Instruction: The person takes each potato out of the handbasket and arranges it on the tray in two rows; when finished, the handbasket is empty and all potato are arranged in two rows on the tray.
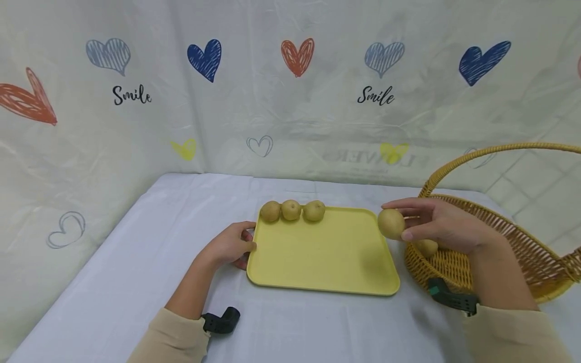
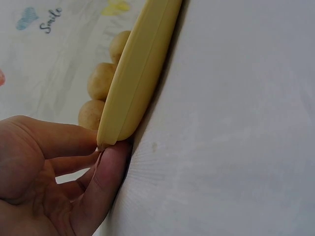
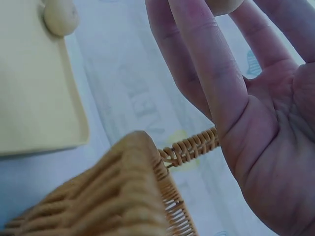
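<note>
My right hand [image 1: 447, 224] holds a potato [image 1: 391, 224] between thumb and fingertips, above the right edge of a yellow tray [image 1: 317, 259]. Only a sliver of that potato [image 3: 224, 6] shows at the top of the right wrist view. In a row along the tray's far left edge lie three more potatoes [image 1: 291, 210]. My left hand [image 1: 229, 244] grips the tray's left rim; the left wrist view has its thumb [image 2: 106, 172] beneath the rim and fingers above. Under my right hand, another potato [image 1: 426, 247] sits inside a wicker basket [image 1: 522, 239].
The basket's tall arched handle [image 1: 499, 147] rises behind my right hand. A white cloth [image 1: 136, 282] covers the table. Behind it hangs a pale curtain [image 1: 254, 111] printed with hearts.
</note>
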`<action>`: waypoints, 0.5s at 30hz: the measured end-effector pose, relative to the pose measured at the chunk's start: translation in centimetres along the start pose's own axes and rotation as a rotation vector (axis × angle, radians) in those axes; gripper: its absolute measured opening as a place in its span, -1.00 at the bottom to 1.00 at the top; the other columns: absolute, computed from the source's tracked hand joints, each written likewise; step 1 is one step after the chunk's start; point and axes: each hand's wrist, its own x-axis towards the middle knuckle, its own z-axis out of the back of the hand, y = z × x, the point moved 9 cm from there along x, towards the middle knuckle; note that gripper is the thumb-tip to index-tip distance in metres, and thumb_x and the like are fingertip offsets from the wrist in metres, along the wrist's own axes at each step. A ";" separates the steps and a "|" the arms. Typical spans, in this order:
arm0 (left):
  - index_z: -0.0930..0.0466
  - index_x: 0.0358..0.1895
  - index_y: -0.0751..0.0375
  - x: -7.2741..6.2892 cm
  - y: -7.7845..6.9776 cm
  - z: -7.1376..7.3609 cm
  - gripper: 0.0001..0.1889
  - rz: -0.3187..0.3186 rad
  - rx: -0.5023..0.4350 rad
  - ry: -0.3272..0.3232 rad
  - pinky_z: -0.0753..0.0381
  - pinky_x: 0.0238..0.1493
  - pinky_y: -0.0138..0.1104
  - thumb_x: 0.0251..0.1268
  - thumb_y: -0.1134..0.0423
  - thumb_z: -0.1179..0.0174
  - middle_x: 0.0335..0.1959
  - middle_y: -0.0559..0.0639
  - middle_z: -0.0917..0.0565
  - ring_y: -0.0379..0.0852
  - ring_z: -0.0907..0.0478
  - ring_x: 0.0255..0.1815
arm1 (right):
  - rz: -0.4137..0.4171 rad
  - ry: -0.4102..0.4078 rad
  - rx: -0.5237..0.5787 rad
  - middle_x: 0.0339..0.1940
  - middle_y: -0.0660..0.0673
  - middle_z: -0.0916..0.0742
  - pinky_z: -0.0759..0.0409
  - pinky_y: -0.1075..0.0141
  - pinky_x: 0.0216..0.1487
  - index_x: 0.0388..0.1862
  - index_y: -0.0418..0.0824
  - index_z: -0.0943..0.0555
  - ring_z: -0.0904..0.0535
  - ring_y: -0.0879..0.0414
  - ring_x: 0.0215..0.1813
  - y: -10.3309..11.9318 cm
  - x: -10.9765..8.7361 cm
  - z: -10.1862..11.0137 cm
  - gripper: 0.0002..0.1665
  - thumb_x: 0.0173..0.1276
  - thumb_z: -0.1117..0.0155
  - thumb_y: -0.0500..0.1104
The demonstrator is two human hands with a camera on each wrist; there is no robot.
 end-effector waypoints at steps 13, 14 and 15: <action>-0.27 0.56 0.22 0.2 0.0 0.0 -0.36 -0.007 -0.002 -0.002 -0.77 -0.47 -0.24 0.43 0.44 -0.14 -0.11 0.13 -0.46 -0.06 -0.56 -0.34 | -0.005 -0.062 -0.080 0.26 0.03 -0.69 -0.74 0.26 0.12 0.49 -0.07 -0.50 -0.67 0.15 0.19 0.4 2.5 -1.5 -0.30 0.37 -0.42 -0.26; -0.27 0.56 0.22 0.2 0.0 0.0 -0.36 -0.007 -0.001 -0.002 -0.77 -0.47 -0.24 0.43 0.44 -0.14 -0.11 0.13 -0.46 -0.06 -0.56 -0.34 | -0.007 -0.062 -0.072 0.26 0.02 -0.68 -0.74 0.26 0.12 0.48 -0.07 -0.50 -0.67 0.13 0.19 0.4 2.7 -1.7 -0.30 0.37 -0.43 -0.26; -0.27 0.56 0.22 0.2 0.0 0.0 -0.36 -0.007 0.001 -0.002 -0.77 -0.47 -0.24 0.43 0.44 -0.14 -0.11 0.13 -0.46 -0.06 -0.56 -0.35 | -0.012 -0.066 -0.062 0.26 0.01 -0.68 -0.74 0.25 0.12 0.48 -0.06 -0.51 -0.68 0.12 0.18 0.3 2.9 -1.8 -0.29 0.36 -0.44 -0.25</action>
